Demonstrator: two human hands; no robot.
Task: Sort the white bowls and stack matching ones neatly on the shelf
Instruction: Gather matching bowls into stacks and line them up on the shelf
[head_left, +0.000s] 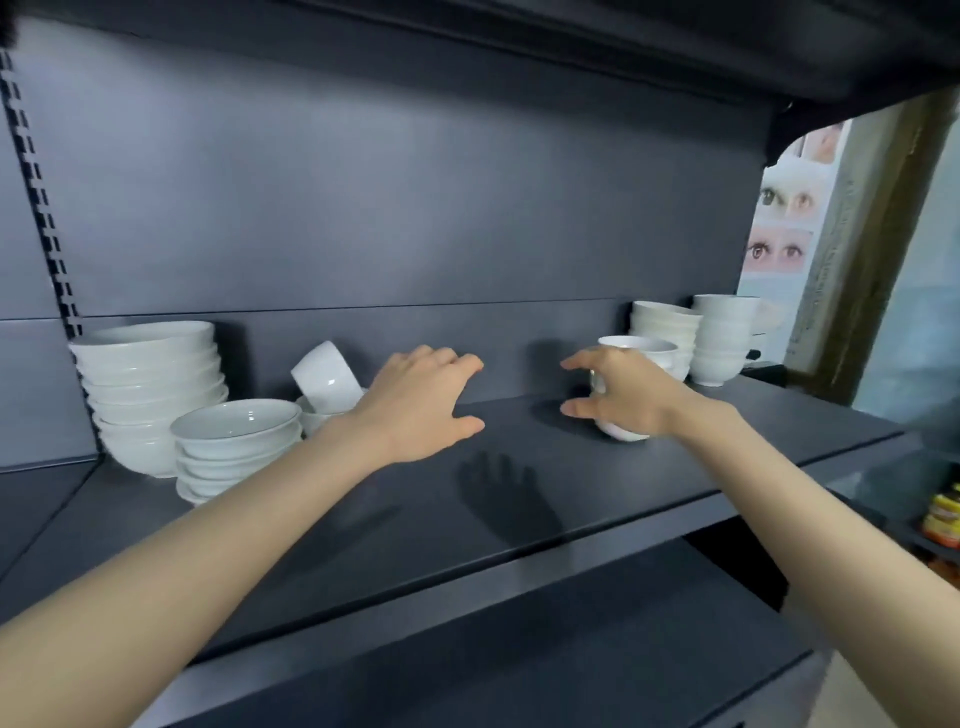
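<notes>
Five stacks of white bowls stand on the dark shelf (623, 493), as far as I can count from my feed. Two are at the left end: a tall stack (148, 395) of roughly seven wide bowls against the back panel, and a low stack (236, 447) of about five shallower ones just in front of it. Beside them one tilted bowl (324, 376) leans in the mouth of a lower bowl (311, 418), which my left wrist partly hides. Two more stacks sit touching at the far right end, an inner stack (662, 330) and an outer stack (722, 338), each several bowls high.

My right grip (621, 395) is curled round the side of the fifth one, a small stack (636, 347) resting on the shelf right of centre; I see its top rim and its foot, the middle is covered. My left grip (423, 400) hovers over the shelf's middle with fingers apart, holding nothing, its shadow (506, 499) below.
</notes>
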